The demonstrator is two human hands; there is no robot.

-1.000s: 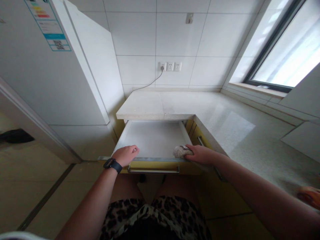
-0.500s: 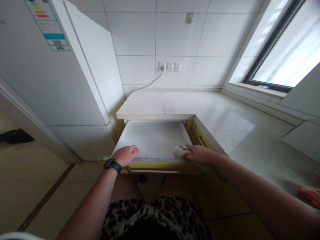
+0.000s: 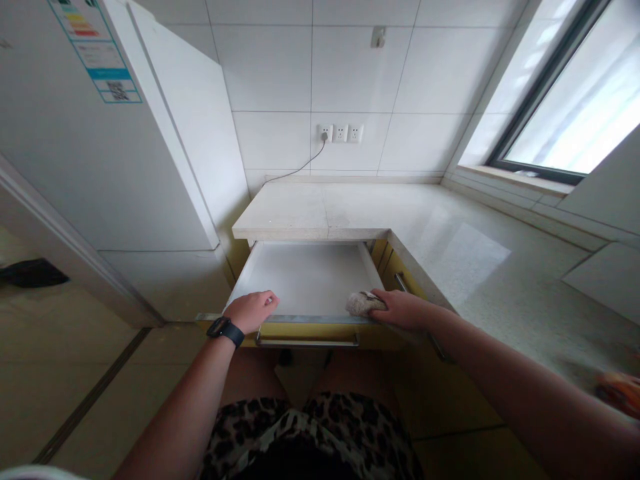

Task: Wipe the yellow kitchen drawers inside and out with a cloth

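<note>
A white-lined drawer (image 3: 310, 273) with a yellow front and a metal bar handle (image 3: 307, 344) is pulled out below the counter. Its visible inside is bare. Over its front left corner lies my left hand (image 3: 253, 310), with fingers curled in and nothing visible in them; a dark watch is on that wrist. My right hand (image 3: 403, 309) grips a crumpled, light grey-beige cloth (image 3: 361, 304) at the drawer's front right corner. Part of the cloth is hidden under the fingers.
A pale stone countertop (image 3: 435, 220) runs behind and to the right. On the left stands a white refrigerator (image 3: 125, 167). A cord (image 3: 300, 169) hangs from the wall sockets. An orange object (image 3: 619, 393) sits blurred at the right edge. Another handle (image 3: 401, 281) juts from the right cabinet.
</note>
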